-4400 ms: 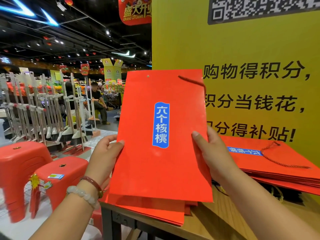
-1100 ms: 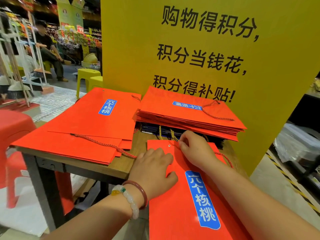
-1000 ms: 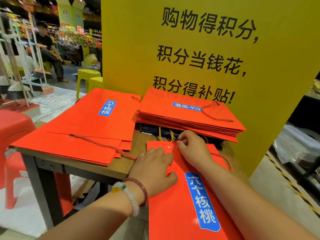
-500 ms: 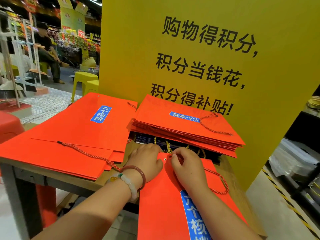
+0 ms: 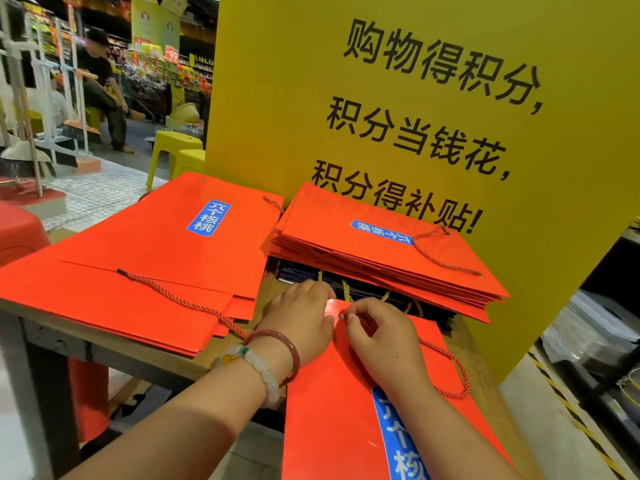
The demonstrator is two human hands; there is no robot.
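Supermarket aisle, tiled floor. Wooden bench [image 5: 485,368] stands in front of a big yellow sign [image 5: 311,98] with black print. Left half of the bench: loose red bags [image 5: 156,258] fanned flat, blue labels up. Right rear: neat stack of red bags [image 5: 381,251] sitting on dark bags with gold cords [image 5: 311,273]. Yellow stools [image 5: 176,147] and a seated person [image 5: 100,81] behind, red stool [image 5: 17,230] at far left.

The bag being worked on, the near red bag [image 5: 332,410], lies flat at the bench's front right, its lower part hanging past the near edge and its top edge close to the dark bags. Both hands sit side by side at its top-left corner, almost touching. Left hand [image 5: 301,320], fingers curled, holds that corner down over the top edge. Right hand [image 5: 381,337] is just beside the metal eyelet [image 5: 342,317], thumb and forefinger apparently pinching the end of the rope handle [image 5: 457,372]; fingers cover the exact contact. The rest of the rope loops out to the right over the bag.
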